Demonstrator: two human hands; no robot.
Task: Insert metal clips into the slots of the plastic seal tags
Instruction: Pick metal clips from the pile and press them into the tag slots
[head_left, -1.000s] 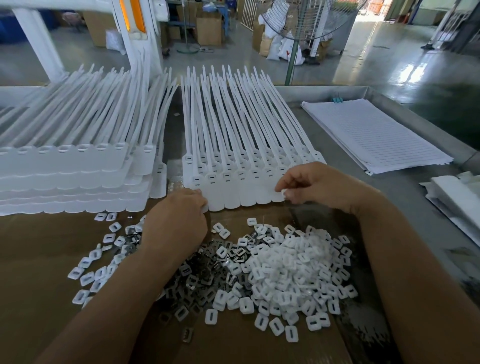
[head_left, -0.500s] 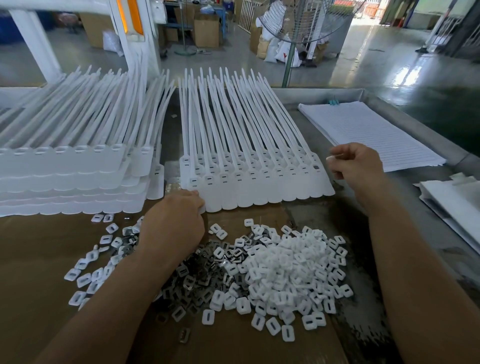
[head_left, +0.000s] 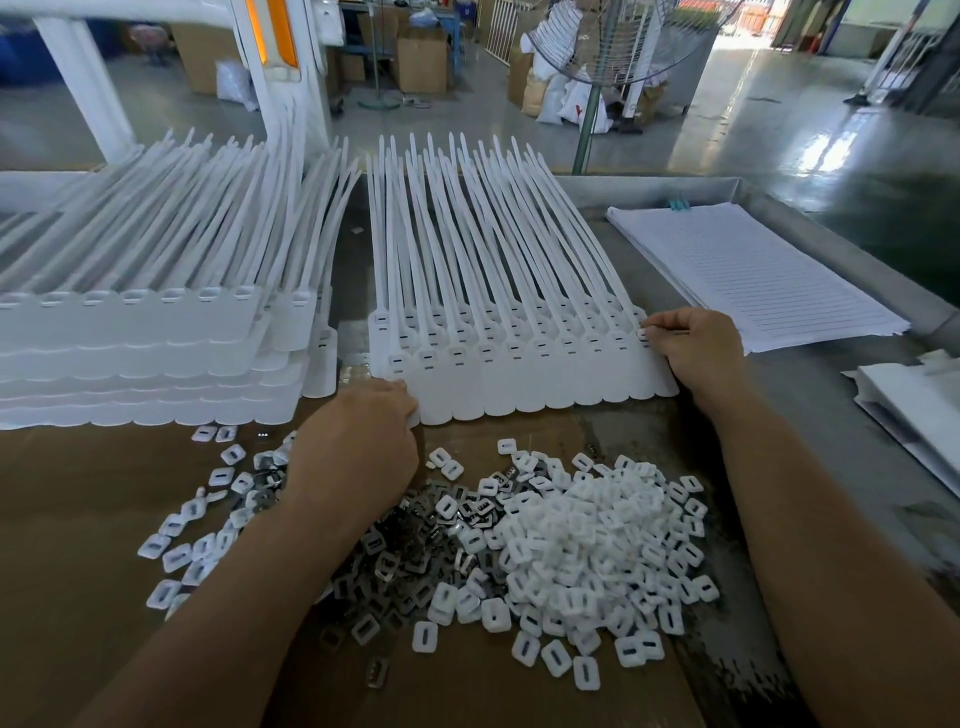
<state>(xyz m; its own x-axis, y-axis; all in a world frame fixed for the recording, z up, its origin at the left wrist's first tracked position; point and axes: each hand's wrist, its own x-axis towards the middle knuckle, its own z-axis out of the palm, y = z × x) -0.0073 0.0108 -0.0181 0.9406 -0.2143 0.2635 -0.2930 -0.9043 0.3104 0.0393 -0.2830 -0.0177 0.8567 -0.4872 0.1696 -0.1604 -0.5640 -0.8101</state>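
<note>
Head view, biggest things first: what am I bent over?

You're at a grey metal table (head_left: 810, 431) with a raised rim. A brown cardboard sheet (head_left: 78, 519) covers its near left part. On your far left sits a layered stack of white seal tags (head_left: 156, 338), tails pointing away from you. Just right of that, a row of seal tags (head_left: 519, 332) lies flat in overlapping layers, heads towards you, its near edge lapping onto the cardboard.

And on my right?

A pile of ruled paper (head_left: 753, 275) lies near the row's right end. Its lines show, but any print on it is too small to read.

The loose parts?

A heap of white plastic caps (head_left: 587, 545) sits on the cardboard between your forearms. The dark metal clips (head_left: 415, 561) lie just left of it, mixed into its edge and partly under your left forearm.

My hands?

Your left hand (head_left: 358, 447) rests knuckles-up at the row's near left corner with its fingers tucked under; I cannot tell what they hold, if anything. Your right hand (head_left: 696, 348) is at the row's right end, thumb and forefinger pinching the last tag's head beside its slot.
</note>
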